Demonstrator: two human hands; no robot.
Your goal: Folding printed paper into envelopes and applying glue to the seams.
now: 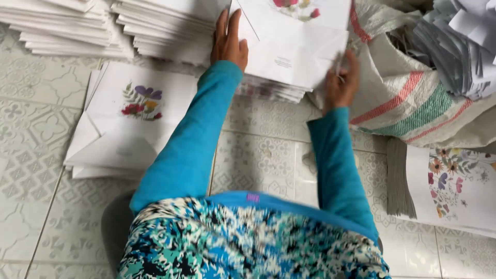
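My left hand (229, 40) lies flat with fingers spread on the left edge of a stack of white flower-printed envelope sheets (289, 57) at the top centre. My right hand (341, 82) pinches the right edge of the top sheet of that same stack, lifting it slightly. Both arms wear teal sleeves and reach forward over a tiled floor. A second pile of folded white envelopes with a purple and red flower print (129, 119) lies on the floor to the left of my left arm.
More stacks of white sheets (67, 26) stand at the top left. A woven sack with red and green stripes (408, 98), holding paper offcuts (454, 46), sits at the right. A thick stack of flower-printed sheets (449, 186) lies at the lower right.
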